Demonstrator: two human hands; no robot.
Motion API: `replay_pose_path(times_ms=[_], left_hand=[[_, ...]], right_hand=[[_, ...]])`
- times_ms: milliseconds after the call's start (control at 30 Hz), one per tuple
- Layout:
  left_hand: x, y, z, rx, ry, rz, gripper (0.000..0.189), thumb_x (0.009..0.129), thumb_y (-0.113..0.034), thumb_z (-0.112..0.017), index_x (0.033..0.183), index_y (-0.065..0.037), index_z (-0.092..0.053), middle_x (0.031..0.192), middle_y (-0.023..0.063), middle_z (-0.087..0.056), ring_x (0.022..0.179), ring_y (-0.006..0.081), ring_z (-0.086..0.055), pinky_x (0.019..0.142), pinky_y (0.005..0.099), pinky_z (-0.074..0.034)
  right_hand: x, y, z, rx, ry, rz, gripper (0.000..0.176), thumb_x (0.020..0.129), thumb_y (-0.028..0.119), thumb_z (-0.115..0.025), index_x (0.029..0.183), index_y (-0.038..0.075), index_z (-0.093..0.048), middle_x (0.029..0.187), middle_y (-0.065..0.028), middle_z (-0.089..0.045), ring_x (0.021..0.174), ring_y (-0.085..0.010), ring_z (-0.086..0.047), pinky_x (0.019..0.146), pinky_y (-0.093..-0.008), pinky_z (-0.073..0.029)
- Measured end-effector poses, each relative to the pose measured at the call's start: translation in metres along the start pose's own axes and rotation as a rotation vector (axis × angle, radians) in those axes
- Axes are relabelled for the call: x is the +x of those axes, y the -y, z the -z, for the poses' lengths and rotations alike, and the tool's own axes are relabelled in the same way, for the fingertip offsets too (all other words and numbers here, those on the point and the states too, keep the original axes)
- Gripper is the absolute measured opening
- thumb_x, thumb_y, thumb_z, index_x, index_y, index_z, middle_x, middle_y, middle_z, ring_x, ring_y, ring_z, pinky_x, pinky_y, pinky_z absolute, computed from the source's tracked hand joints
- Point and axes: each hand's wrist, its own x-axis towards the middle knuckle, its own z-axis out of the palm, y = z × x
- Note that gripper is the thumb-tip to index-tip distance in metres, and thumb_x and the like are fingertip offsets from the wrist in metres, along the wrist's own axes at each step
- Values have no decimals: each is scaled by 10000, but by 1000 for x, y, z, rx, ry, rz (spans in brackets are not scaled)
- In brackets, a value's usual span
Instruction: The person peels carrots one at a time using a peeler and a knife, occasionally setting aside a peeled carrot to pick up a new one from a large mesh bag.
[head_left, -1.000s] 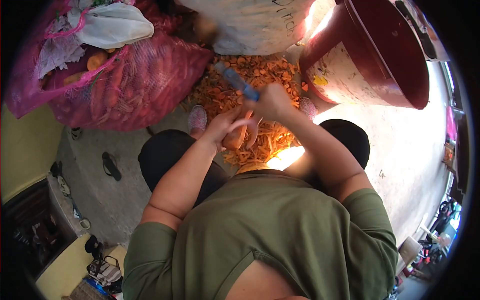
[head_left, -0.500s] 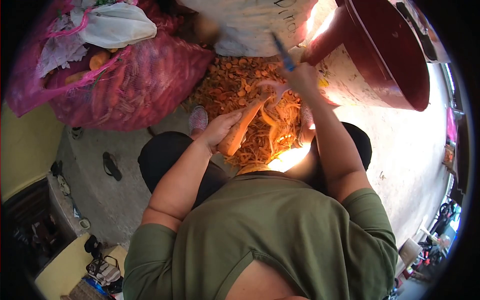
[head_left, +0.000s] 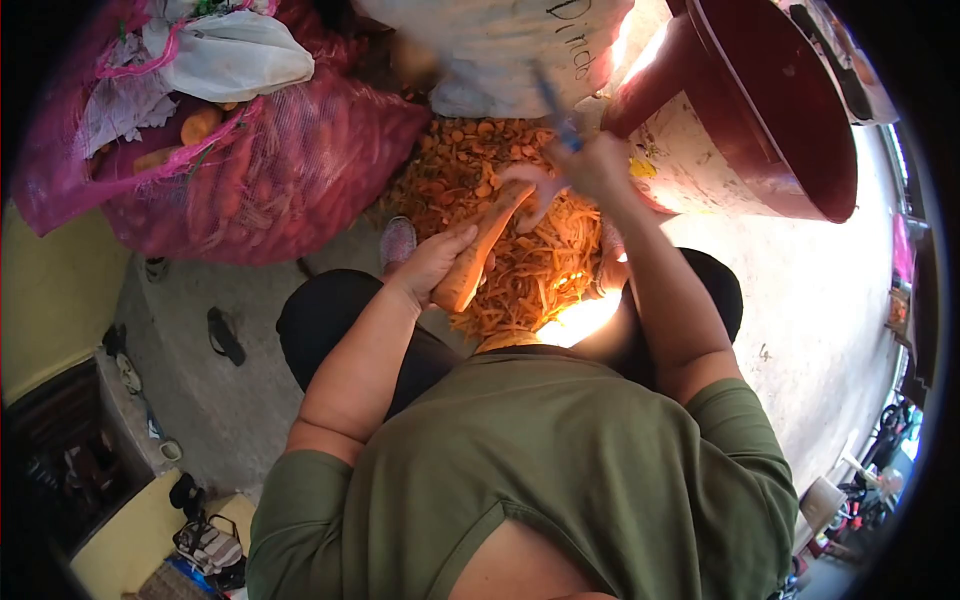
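Note:
My left hand (head_left: 440, 265) is wrapped round the lower part of a large orange carrot (head_left: 478, 252), which slants up and away from me. Gripped in my right hand (head_left: 598, 170), a slim blue-handled tool (head_left: 556, 108) points up past the fist; its working end is too blurred to make out. A pale pinkish curved shape (head_left: 540, 190), smeared by motion, lies between that hand and the carrot's upper end. Below both hands spreads a heap of orange peelings (head_left: 545, 260), with round carrot slices (head_left: 480, 135) at its far side.
On the left bulges a pink mesh sack (head_left: 270, 180) of carrots. A white sack (head_left: 510, 50) with writing stands ahead, and a large dark red container (head_left: 780, 110) leans at the right. My feet flank the heap. A dark sandal (head_left: 225, 336) lies on the concrete floor.
My right hand and the blue-handled tool have shifted slightly left and toward the carrot's upper end. The carrot has turned a little in my left hand, which stays nearly in place.

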Motion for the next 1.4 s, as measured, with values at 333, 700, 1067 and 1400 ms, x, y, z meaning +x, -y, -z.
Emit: replay_pose_path(times_ms=[333, 700, 1067, 1400], left_hand=[[2, 3, -2, 55, 50, 6, 345, 897, -259, -375, 1173, -53, -400, 764, 51, -529, 662, 112, -535, 566, 249, -444], [9, 4, -15, 143, -79, 41, 337, 873, -305, -421, 1115, -71, -437, 737, 50, -522, 619, 133, -542, 536, 243, -463], [13, 7, -2, 55, -58, 92, 351, 874, -306, -432, 1051, -5, -467, 798, 57, -545, 622, 123, -543, 566, 263, -460], [11, 9, -9, -36, -65, 60, 306, 887, -307, -404, 1045, -64, -502, 833, 28, -538, 674, 98, -548, 543, 244, -463]], right_hand=[[34, -39, 17, -180, -134, -179, 445, 680, 478, -556, 692, 42, -646, 623, -130, -606, 628, -234, -615, 582, -345, -481], [-15, 3, -26, -188, 72, 58, 415, 625, 480, -575, 664, 71, -629, 629, -165, -586, 640, -276, -602, 611, -377, -477], [-65, 36, -30, -167, 243, 427, 372, 634, 420, -571, 644, 52, -621, 599, -165, -576, 585, -292, -584, 593, -380, -470], [-38, 21, -29, -152, 159, 312, 346, 625, 394, -589, 595, 49, -605, 515, -153, -540, 533, -300, -563, 574, -381, -460]])
